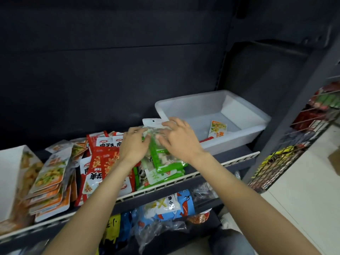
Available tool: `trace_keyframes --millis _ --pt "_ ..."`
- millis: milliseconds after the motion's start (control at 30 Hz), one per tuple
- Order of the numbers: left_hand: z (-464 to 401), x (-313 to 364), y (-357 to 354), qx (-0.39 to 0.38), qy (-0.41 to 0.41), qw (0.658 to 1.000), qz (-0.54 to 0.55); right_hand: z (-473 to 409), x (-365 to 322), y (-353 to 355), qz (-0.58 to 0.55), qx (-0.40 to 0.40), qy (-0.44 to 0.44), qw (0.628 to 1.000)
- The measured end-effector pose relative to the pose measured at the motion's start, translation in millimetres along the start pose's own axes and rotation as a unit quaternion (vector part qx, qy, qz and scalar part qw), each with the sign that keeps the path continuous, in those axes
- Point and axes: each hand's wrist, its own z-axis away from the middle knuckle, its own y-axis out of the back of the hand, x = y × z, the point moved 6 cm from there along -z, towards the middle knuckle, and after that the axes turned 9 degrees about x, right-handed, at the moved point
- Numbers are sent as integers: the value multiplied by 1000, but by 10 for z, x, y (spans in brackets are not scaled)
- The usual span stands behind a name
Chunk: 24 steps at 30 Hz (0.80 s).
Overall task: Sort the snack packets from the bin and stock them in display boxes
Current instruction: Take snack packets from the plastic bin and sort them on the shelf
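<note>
At the far left edge of the frame a white display box [9, 173] stands on the dark shelf [237, 150], and just to its right lies a leaning stack of orange-and-yellow snack packets [49, 183]. Right of that stack, toward the centre, red-and-white packets [103, 162] are heaped in overlapping rows behind the shelf's pale front rail [184, 178]. In the middle of the frame the left hand [133, 146] rests on a pile of green-and-white packets [163, 162], its fingers [145, 142] curled onto the top packet's left edge. The right hand [179, 137] meets it from the other side, its fingers [165, 124] bent and pinching the same packet near its white hang-hole tab [151, 122], so both hands grip the topmost green packet over the pile. Further right, in the centre-right of the frame, a translucent white plastic bin [244, 116] sits on the shelf, and one orange-and-yellow packet [218, 128] lies on its floor. Below the shelf, in the lower centre, a blue-and-white bag [173, 205] lies among clear plastic wrapping. At the right edge, a wire rack [287, 162] holds more coloured packets.
</note>
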Motion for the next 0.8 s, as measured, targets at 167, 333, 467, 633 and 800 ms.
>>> trace_keyframes --millis 167,333,467,633,800 --pt "-120 592 184 18 -143 985 99 27 1021 317 -59 -32 -180 981" --pt "-559 1305 -392 -87 -203 967 127 3 2116 76 47 -242 -277 929" --pt "-849 1580 -1308 -266 -132 953 65 105 2520 -351 116 -401 -299 858" --pt "-975 1561 -2052 -355 -92 927 -76 -37 2618 -791 39 -425 -324 844" --pt "-1173 1580 -2215 -294 -55 954 -22 -212 2666 -805 -10 -332 -346 878"
